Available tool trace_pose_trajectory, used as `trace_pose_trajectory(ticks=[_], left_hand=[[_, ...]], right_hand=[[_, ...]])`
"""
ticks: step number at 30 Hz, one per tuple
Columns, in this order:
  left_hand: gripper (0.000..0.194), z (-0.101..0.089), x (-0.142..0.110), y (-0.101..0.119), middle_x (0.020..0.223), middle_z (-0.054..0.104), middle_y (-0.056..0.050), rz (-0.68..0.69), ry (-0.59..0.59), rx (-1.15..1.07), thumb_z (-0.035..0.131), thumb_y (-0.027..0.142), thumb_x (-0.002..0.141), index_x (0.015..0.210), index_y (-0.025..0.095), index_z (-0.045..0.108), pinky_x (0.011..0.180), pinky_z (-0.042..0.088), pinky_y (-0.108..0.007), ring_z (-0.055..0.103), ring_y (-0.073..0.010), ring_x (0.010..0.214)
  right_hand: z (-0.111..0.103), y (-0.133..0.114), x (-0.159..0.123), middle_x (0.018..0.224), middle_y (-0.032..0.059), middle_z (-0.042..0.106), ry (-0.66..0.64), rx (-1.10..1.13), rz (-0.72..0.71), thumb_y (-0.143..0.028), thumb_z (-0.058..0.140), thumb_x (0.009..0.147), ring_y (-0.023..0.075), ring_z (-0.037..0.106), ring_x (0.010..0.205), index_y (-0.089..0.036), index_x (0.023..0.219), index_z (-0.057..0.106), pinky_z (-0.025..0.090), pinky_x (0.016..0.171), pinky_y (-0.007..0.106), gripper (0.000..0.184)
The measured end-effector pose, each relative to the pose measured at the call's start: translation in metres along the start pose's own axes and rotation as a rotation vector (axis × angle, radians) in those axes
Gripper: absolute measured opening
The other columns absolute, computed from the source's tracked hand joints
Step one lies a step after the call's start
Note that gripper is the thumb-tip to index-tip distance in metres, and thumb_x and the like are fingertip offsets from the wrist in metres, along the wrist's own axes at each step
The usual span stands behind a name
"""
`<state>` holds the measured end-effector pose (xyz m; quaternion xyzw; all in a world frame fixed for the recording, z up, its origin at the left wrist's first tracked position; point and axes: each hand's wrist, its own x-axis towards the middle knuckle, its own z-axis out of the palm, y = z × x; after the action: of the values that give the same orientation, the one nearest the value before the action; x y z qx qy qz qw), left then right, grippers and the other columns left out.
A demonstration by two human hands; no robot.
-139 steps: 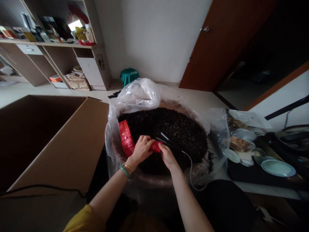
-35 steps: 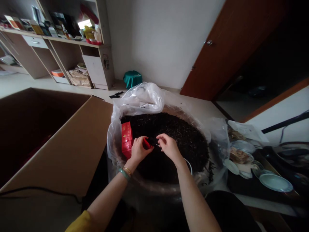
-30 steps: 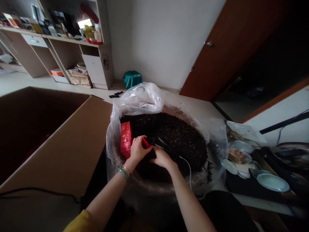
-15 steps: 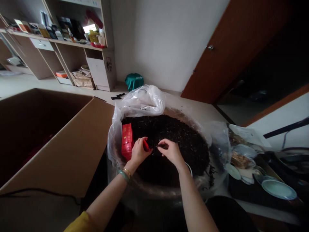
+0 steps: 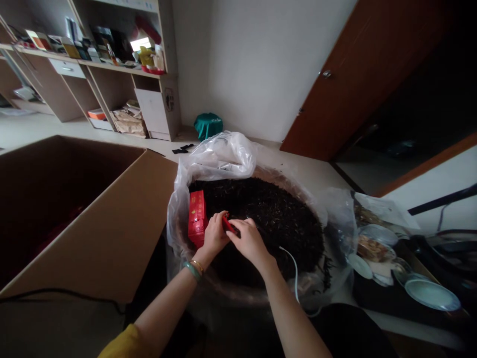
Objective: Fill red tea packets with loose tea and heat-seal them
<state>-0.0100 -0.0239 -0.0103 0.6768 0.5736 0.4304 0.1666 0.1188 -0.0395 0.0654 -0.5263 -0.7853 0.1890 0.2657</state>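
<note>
My left hand [image 5: 214,232] is closed around a small open red packet [image 5: 227,225], held over a wide tub of dark dried leaves [image 5: 276,214] that look like tea. My right hand [image 5: 249,240] is closed at the packet's mouth, thumb and forefinger pinched on its edge. Any leaves between those fingers are hidden. Just left of my left hand, a stack of red packets [image 5: 197,214] stands on the leaves against the tub's side. Clear plastic sheeting [image 5: 179,199] lines the tub and folds over its rim.
An open cardboard box [image 5: 122,214] stands at the left. A white cord [image 5: 295,273] runs over the tub's near right rim. Plastic containers [image 5: 376,243] and a round lid [image 5: 432,294] lie at the right. Behind are a green-covered bin [image 5: 207,126], a desk [image 5: 152,109] and a brown door [image 5: 357,64].
My right hand has moved left, from above the leaves with a dark pinch in its fingers, to the packet's mouth. More of the white cord shows. My left hand stays nearly still.
</note>
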Motion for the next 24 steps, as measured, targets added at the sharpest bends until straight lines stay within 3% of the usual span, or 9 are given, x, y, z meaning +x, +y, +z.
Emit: trace_pose_trajectory(ticks=[4,12,18,22,24], left_hand=[[0.062,-0.002,-0.001,0.003,0.110,0.055,-0.007,0.009,-0.031,-0.032,0.068,0.011,0.064,0.121,0.022,0.045,0.090,0.049,-0.041,0.056,-0.0243,0.104],[0.062,-0.002,0.001,0.005,0.108,0.055,-0.005,0.017,-0.070,-0.083,0.078,0.031,0.062,0.116,0.022,0.050,0.082,0.052,-0.036,0.060,-0.0219,0.096],[0.060,-0.001,0.001,0.003,0.107,0.054,-0.006,0.023,-0.057,-0.079,0.077,0.026,0.063,0.117,0.021,0.050,0.081,0.052,-0.036,0.060,-0.0217,0.094],[0.064,-0.001,0.001,0.004,0.109,0.055,-0.007,0.007,-0.030,-0.071,0.077,0.027,0.062,0.118,0.021,0.048,0.082,0.052,-0.037,0.060,-0.0225,0.096],[0.064,-0.001,0.001,0.004,0.109,0.056,-0.007,0.018,-0.030,-0.067,0.077,0.026,0.062,0.119,0.021,0.048,0.082,0.052,-0.037,0.060,-0.0228,0.097]], right_hand=[[0.003,0.003,0.004,0.100,0.0092,0.071,-0.046,-0.021,0.024,-0.015,0.054,0.083,0.0231,0.064,0.092,-0.021,0.097,0.069,0.050,0.085,0.038,0.022],[-0.011,0.017,0.011,0.095,0.0069,0.071,0.181,0.346,0.126,-0.017,0.059,0.076,0.0180,0.068,0.078,-0.020,0.100,0.068,0.058,0.075,0.034,0.026],[-0.002,0.009,0.012,0.111,0.0111,0.067,0.083,0.512,0.064,-0.024,0.054,0.082,0.0206,0.066,0.100,-0.020,0.119,0.059,0.055,0.088,0.037,0.037],[-0.007,0.010,0.008,0.114,0.0112,0.065,0.176,0.465,0.042,-0.024,0.045,0.089,0.0197,0.065,0.100,-0.021,0.123,0.056,0.054,0.088,0.037,0.036],[-0.009,0.010,0.008,0.113,0.0110,0.064,0.198,0.334,0.008,-0.024,0.051,0.086,0.0210,0.063,0.097,-0.022,0.122,0.057,0.054,0.084,0.038,0.037]])
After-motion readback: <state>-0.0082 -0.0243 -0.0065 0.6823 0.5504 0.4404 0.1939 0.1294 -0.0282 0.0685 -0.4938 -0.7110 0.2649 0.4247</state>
